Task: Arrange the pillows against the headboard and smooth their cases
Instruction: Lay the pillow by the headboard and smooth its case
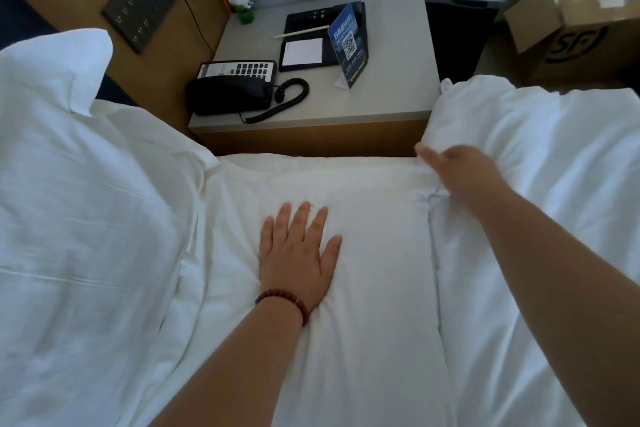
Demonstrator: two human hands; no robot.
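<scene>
A white pillow [363,253] lies flat in the middle of the bed, its far edge along the nightstand. My left hand [298,253], with a bead bracelet at the wrist, presses flat on it with fingers spread. My right hand [457,170] is blurred at the pillow's far right corner, where it meets the white duvet [540,191]; whether it grips the fabric is unclear. A second white pillow [69,166] stands at the left, leaning toward the dark headboard [20,14].
A grey-topped nightstand [391,87] beyond the pillow carries a black telephone [235,87], a notepad holder with pen [304,45], a blue WiFi sign [349,45] and a green figurine [242,7]. A switch panel [142,0] is on the wooden wall. Cardboard boxes [581,17] stand at the far right.
</scene>
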